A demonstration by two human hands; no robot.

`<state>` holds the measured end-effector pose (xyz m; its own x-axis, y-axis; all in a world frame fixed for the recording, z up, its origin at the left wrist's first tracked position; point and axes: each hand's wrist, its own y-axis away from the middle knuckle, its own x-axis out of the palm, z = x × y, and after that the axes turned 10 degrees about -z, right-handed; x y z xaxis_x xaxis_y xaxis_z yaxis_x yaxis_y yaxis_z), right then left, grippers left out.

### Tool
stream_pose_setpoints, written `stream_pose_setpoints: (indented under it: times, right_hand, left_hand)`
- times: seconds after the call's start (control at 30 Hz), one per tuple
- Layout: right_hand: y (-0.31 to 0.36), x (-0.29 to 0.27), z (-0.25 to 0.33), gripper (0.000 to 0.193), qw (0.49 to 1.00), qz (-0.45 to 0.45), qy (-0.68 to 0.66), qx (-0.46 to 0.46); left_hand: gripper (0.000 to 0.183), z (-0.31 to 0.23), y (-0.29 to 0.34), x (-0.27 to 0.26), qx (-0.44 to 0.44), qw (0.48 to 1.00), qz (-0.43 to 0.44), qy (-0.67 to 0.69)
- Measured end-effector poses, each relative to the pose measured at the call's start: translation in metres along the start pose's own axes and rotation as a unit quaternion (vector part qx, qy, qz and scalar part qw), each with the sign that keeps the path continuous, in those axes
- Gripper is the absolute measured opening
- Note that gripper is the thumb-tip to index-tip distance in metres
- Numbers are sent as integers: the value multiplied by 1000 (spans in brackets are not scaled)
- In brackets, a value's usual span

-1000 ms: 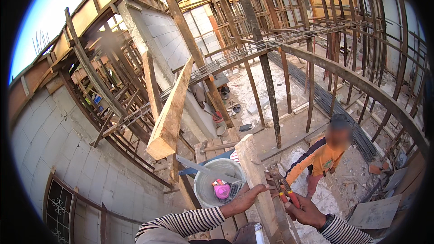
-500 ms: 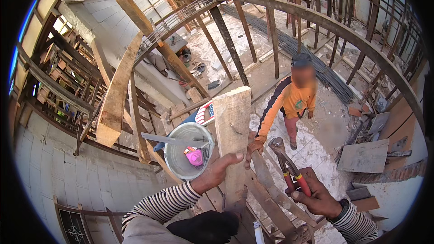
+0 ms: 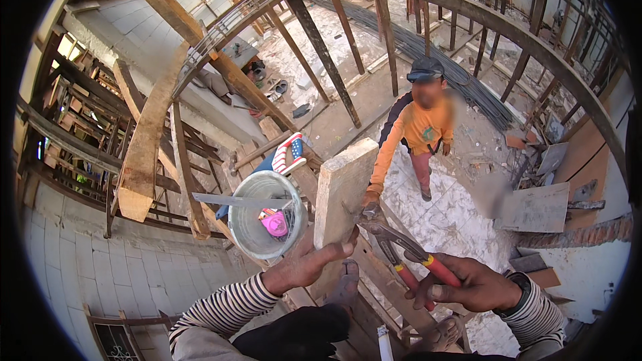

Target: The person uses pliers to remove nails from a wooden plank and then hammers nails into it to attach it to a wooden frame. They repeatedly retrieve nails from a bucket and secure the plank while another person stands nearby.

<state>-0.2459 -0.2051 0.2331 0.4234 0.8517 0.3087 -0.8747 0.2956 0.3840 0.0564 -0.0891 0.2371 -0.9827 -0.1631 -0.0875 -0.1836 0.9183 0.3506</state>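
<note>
My left hand [image 3: 309,262] is closed round a short wooden plank [image 3: 340,190], held upright and tilted, with the thumb across its face. In my right hand [image 3: 461,284] are pincers [image 3: 409,249] with red and yellow handles. Their jaws are at the plank's right side, beside a co-worker's hand [image 3: 372,195]; whether they grip anything there is too small to tell. The co-worker [image 3: 422,120], in an orange top and dark cap, stands below and reaches an arm up toward the plank.
Left of the plank sits a grey bucket [image 3: 267,244] with a pink item inside and a metal blade [image 3: 234,199] across its rim. A handsaw handle [image 3: 289,154] lies behind it. Narrow boards support my feet [image 3: 344,287]. A curved timber [image 3: 468,10] arches across the far side.
My right hand has brought the pincers left to the plank's side. The plank has turned, showing its edge more. The co-worker's arm stays stretched toward it.
</note>
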Motion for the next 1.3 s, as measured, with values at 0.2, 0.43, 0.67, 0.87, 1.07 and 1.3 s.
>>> stream_pose_setpoints:
  times: [0.2, 0.43, 0.67, 0.87, 1.07, 1.3]
  right_hand:
    - [-4, -5, -4, 56, 985, 104, -131, 35]
    - [-1, -14, -9, 64, 959, 168, -217, 69]
    - [3, -17, -4, 61, 937, 148, -270, 167]
    - [2, -21, -22, 49, 930, 180, -248, 204]
    - [11, -15, -30, 47, 878, 194, -373, 227]
    - [17, 5, -68, 32, 908, 215, -211, 292]
  left_hand:
    - [50, 4, 0, -3, 1, 998, -13, -55]
    - [75, 3, -4, 1, 15, 996, -7, -88]
    - [70, 14, -4, -1, 89, 985, -12, -150]
    - [82, 19, -4, -6, 60, 978, 8, -200]
    - [104, 53, -3, -28, -15, 994, 97, -54]
    - [108, 51, -1, -16, -26, 987, 161, -5]
